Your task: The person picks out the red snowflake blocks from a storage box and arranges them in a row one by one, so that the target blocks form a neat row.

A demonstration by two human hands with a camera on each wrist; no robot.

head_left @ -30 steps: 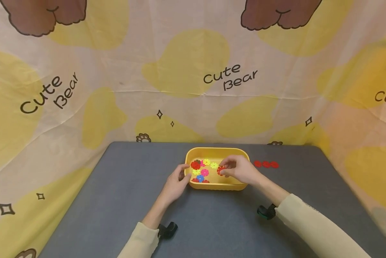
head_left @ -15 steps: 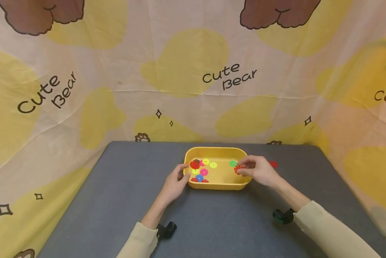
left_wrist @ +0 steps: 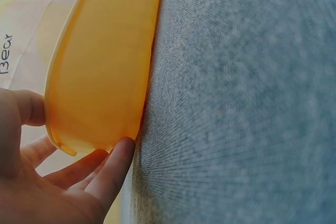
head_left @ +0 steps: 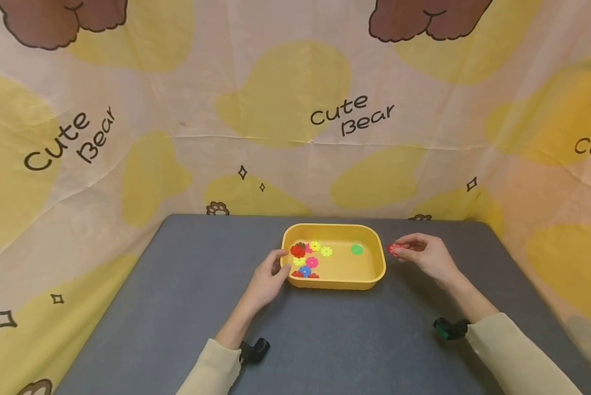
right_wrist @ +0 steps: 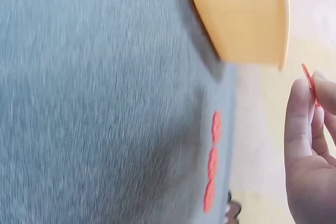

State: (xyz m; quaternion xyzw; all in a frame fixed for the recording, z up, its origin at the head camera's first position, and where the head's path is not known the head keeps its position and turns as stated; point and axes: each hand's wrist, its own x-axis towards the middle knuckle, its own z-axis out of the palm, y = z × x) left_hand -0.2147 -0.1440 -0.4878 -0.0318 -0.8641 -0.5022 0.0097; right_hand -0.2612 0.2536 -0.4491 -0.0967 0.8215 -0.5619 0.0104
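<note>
A yellow tray stands mid-table on the grey table. Several flower-shaped discs, red, yellow, pink and blue, lie in its left half, and a green disc lies towards its right. My left hand grips the tray's left end; its fingers curl under the tray's rim. Just right of the tray, my right hand pinches a red disc above the table. The right wrist view shows that red disc between thumb and finger.
Three red discs lie in a row on the table right of the tray; my right hand hides them in the head view. A bear-print cloth hangs behind and around the table.
My right hand has lifted a red disc out of the tray and carried it right, past the tray's rim. The green disc has come into view. The left hand stays put.
</note>
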